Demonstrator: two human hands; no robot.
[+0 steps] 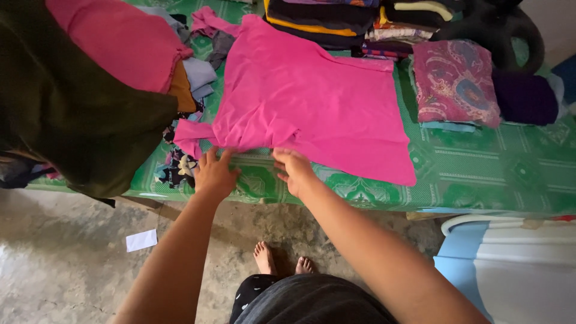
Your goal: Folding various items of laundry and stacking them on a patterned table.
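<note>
A bright pink shirt (312,102) lies spread flat on a green patterned mattress (492,162). My left hand (214,174) rests at the shirt's near left edge, fingers spread, next to a bunched sleeve. My right hand (292,170) touches the shirt's near hem in the middle, fingers curled at the fabric. Whether either hand pinches the cloth is unclear.
A heap of loose clothes (120,54) in pink, dark olive and grey fills the left. Folded stacks (324,18) sit at the back, a folded paisley cloth (455,81) at the right. Below lie a concrete floor, my bare feet (282,261), a white paper scrap (141,240).
</note>
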